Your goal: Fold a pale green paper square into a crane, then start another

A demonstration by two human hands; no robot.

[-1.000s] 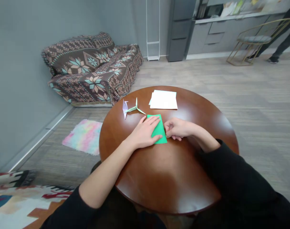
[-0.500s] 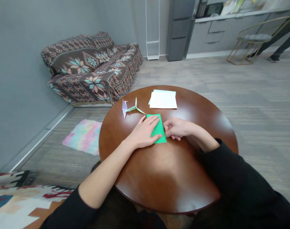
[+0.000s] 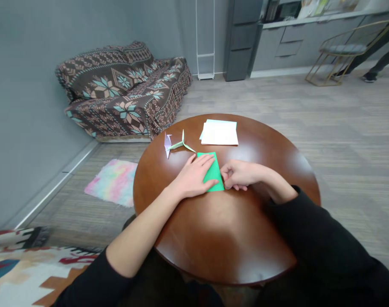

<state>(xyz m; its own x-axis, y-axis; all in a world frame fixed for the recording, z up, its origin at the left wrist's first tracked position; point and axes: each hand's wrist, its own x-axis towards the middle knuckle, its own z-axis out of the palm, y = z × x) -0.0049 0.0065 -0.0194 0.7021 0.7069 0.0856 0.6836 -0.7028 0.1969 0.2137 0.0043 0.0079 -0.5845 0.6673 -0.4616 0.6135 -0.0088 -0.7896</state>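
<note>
A folded green paper point(image 3: 214, 172) lies on the round brown wooden table point(image 3: 226, 238). My left hand point(image 3: 194, 177) rests flat on the paper's left part, fingers stretched out. My right hand point(image 3: 239, 174) sits against the paper's right edge with its fingers curled and pressed at the fold. Both sleeves are black.
A stack of white sheets point(image 3: 219, 133) lies at the table's far side. A small white folded figure point(image 3: 167, 144) and a pale green one point(image 3: 182, 145) stand at the far left. A patterned sofa point(image 3: 124, 89), a pastel rug point(image 3: 113, 182), a gold chair point(image 3: 344, 53) and someone's legs point(image 3: 376, 51) are beyond.
My right hand has slid slightly toward me along the paper's right edge. My left hand stays flat on the paper.
</note>
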